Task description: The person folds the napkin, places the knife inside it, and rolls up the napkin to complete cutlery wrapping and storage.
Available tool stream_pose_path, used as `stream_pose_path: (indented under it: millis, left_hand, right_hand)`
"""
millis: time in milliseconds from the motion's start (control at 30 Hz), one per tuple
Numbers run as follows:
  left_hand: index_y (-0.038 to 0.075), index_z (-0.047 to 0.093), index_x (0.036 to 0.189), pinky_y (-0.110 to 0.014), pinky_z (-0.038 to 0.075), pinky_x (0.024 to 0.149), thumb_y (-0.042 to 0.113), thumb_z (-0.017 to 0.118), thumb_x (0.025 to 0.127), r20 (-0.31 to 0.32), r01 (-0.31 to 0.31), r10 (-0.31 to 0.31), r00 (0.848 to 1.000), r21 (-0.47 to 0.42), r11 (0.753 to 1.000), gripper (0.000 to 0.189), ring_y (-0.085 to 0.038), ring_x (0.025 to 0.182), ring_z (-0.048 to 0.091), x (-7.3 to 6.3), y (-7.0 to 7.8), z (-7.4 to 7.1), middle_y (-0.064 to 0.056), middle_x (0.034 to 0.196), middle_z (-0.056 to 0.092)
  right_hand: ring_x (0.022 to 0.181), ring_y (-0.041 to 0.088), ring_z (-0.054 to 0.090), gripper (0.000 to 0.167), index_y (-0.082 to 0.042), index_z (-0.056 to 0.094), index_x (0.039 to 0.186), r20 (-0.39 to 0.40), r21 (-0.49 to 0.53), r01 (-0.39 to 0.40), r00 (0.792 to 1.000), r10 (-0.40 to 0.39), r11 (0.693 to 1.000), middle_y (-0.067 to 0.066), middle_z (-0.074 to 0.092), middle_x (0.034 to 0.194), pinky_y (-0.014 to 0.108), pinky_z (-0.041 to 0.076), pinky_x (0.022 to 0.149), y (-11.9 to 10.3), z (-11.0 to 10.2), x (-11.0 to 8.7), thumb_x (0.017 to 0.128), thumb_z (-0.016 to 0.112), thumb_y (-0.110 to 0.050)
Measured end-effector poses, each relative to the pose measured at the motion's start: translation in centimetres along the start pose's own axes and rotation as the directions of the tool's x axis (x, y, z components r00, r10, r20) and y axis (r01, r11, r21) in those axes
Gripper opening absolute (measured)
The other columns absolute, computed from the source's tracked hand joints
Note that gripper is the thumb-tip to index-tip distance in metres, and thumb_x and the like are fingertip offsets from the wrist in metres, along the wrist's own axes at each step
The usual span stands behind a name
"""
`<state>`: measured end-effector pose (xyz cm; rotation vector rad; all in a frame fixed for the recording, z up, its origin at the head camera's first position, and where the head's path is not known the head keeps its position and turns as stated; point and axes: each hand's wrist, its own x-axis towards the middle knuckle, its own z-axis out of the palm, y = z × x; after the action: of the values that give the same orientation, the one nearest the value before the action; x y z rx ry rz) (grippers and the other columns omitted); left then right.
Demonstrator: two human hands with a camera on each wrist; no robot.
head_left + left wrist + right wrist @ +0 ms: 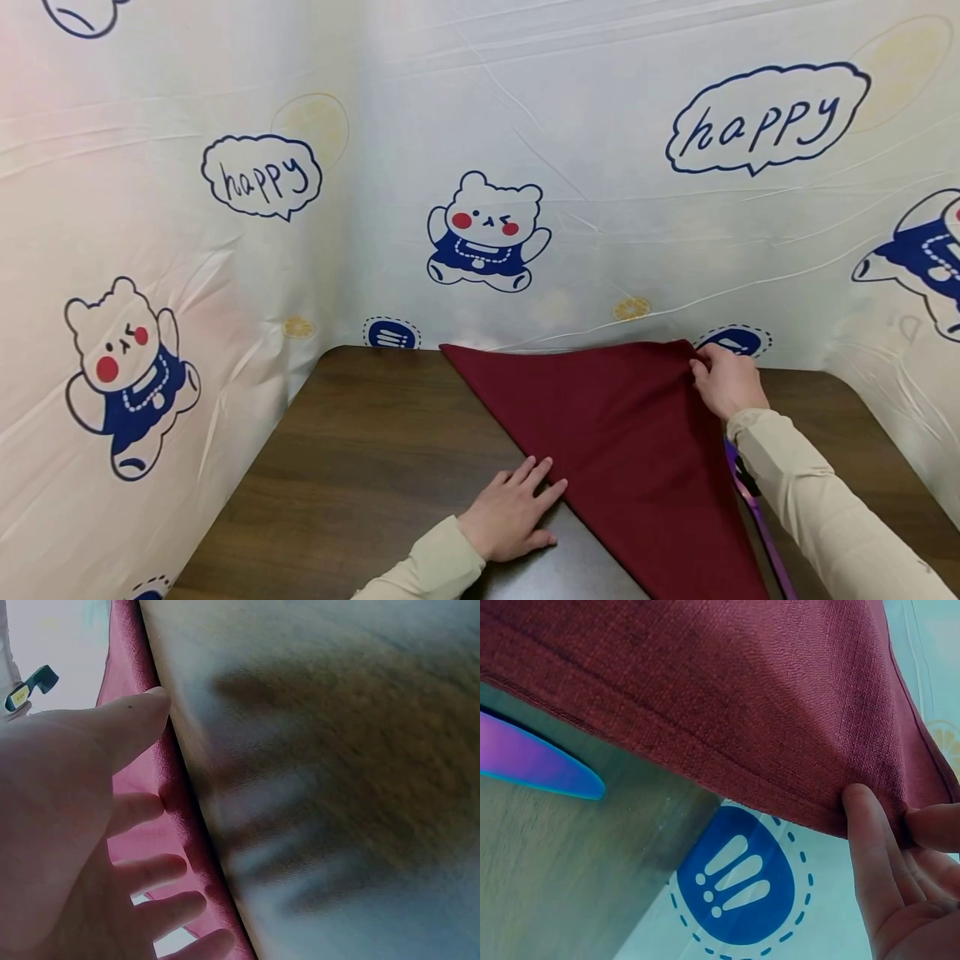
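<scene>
A dark red cloth [607, 433], folded into a triangle, lies across the table with its long slanting edge on the left. My right hand [729, 382] pinches the far right corner between thumb and fingers. In the right wrist view, that corner of the cloth [780, 712] is raised at the table's far edge, and the right hand [907, 877] grips it. My left hand [510, 508] has its fingers spread, fingertips at the slanting edge. The left wrist view shows the fingers of the left hand [161, 874] extended along the cloth's edge [176, 787].
A purple, shiny, long thin object [761, 517] lies beside the cloth's right edge, partly covered; its rounded, blade-like end [547, 761] shows in the right wrist view. The brown wooden table [337, 450] is backed by a white printed curtain [600, 167] around its far sides.
</scene>
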<state>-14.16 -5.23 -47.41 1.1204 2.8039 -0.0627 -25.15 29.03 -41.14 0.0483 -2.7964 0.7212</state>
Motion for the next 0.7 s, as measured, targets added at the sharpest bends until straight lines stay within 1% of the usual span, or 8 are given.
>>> stream_pose_path:
  millis: [200, 300, 467, 600, 700]
  left_hand:
    - [0.027, 0.037, 0.149, -0.039, 0.041, 0.102, 0.055, 0.054, 0.092, 0.01, 0.001, -0.001, 1.0, -0.005, 1.0, 0.066, -0.025, 0.144, 0.032, 0.1, 0.0, 0.0, -0.006, 0.157, 0.031]
    - [0.028, 0.037, 0.149, -0.039, 0.042, 0.102, 0.055, 0.054, 0.092, 0.016, 0.0, 0.0, 1.0, -0.009, 1.0, 0.066, -0.026, 0.144, 0.032, 0.3, 0.1, 0.0, -0.005, 0.157, 0.031]
    - [0.028, 0.036, 0.149, -0.039, 0.042, 0.102, 0.056, 0.054, 0.092, 0.02, 0.004, -0.004, 1.0, -0.004, 1.0, 0.066, -0.025, 0.144, 0.032, 0.5, 0.0, -0.1, -0.004, 0.158, 0.03]
    - [0.028, 0.036, 0.149, -0.039, 0.042, 0.102, 0.057, 0.054, 0.092, 0.02, 0.002, -0.002, 1.0, 0.0, 1.0, 0.067, -0.025, 0.144, 0.032, 0.8, 0.1, -0.2, -0.001, 0.158, 0.03]
    - [0.028, 0.037, 0.149, -0.039, 0.042, 0.102, 0.058, 0.054, 0.091, 0.018, -0.001, 0.001, 1.0, 0.01, 1.0, 0.067, -0.025, 0.144, 0.033, 1.0, 0.2, -0.2, 0.001, 0.158, 0.031]
  right_hand:
    - [0.071, 0.041, 0.061, 0.026, 0.008, 0.061, 0.105, -0.021, -0.021, 0.002, 1.0, -0.002, 1.0, 0.027, 0.068, 0.088, 0.049, 0.049, 0.063, 0.0, 0.2, 0.3, 0.096, 0.051, -0.015]
    - [0.072, 0.043, 0.06, 0.026, 0.008, 0.06, 0.105, -0.023, -0.031, -0.003, 1.0, 0.002, 1.0, 0.031, 0.066, 0.092, 0.05, 0.048, 0.063, 0.1, 0.3, 0.3, 0.096, 0.051, -0.014]
    - [0.075, 0.046, 0.06, 0.026, 0.008, 0.06, 0.107, -0.022, -0.032, -0.016, 1.0, 0.016, 0.999, 0.032, 0.065, 0.096, 0.052, 0.048, 0.065, 0.2, 0.5, 0.4, 0.096, 0.051, -0.014]
    - [0.087, 0.049, 0.06, 0.03, 0.007, 0.059, 0.112, 0.014, 0.001, -0.047, 0.999, 0.047, 0.999, 0.031, 0.064, 0.105, 0.054, 0.048, 0.071, 0.4, 0.8, 0.4, 0.095, 0.048, -0.016]
    - [0.095, 0.05, 0.059, 0.034, 0.008, 0.056, 0.117, 0.065, 0.021, -0.068, 0.996, 0.067, 0.997, 0.032, 0.062, 0.112, 0.055, 0.047, 0.076, 0.7, 1.1, 0.3, 0.095, 0.046, -0.017]
